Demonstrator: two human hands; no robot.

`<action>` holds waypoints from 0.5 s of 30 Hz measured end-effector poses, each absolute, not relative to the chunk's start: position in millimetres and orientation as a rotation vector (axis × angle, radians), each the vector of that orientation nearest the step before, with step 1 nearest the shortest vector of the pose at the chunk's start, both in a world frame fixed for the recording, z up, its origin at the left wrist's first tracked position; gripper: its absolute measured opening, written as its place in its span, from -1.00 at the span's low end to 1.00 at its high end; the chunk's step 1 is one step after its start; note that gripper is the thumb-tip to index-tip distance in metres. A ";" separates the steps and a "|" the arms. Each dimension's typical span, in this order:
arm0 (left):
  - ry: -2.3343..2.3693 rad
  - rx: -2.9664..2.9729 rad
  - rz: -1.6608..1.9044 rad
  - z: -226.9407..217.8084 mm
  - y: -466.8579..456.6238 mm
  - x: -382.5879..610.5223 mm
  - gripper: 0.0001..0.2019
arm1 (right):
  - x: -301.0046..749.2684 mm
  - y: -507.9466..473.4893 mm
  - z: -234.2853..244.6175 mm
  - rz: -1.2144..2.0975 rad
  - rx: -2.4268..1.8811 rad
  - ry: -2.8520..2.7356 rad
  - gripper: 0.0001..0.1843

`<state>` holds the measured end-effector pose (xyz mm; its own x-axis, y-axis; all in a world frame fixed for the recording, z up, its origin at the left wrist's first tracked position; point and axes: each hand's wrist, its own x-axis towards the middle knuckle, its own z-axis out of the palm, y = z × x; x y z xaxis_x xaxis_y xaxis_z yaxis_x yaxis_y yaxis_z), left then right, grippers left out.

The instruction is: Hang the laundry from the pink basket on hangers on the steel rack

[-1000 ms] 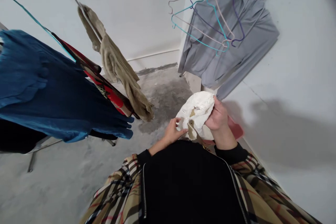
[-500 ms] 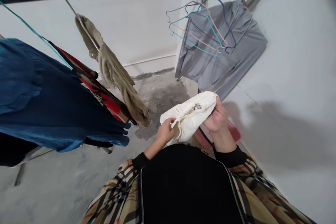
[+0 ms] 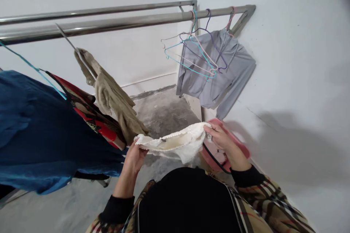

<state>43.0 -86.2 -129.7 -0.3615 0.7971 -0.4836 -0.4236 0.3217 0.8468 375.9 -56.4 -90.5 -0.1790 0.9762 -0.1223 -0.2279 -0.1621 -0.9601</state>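
Concrete floor (image 3: 164,109), stained grey, met white walls (image 3: 287,62); left hand (image 3: 135,158) and right hand (image 3: 220,138) each closed on an end of a white cloth (image 3: 175,145)

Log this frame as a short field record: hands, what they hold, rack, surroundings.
left hand: grips the left end of the white garment
right hand: grips its right end; garment stretched between both hands
rack: two horizontal metal rails
on rack: grey shirt, empty wire hangers in front of it, khaki garment, red patterned garment, blue garment
below right hand: pink basin
floor: bare concrete
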 end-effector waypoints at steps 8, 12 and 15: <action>1.267 0.528 1.211 -101.1 -103.0 75.1 -0.85 | 406.6 27.7 -63.8 0.825 -1.270 -1.440 -0.72; 1.313 0.543 1.170 -101.1 -106.9 83.1 -0.82 | 409.7 83.4 -31.0 0.190 -1.269 -1.359 -0.71; 1.347 0.512 1.151 -103.1 -108.3 84.3 -0.80 | 408.9 119.3 -3.7 -0.040 -1.312 -1.428 -0.68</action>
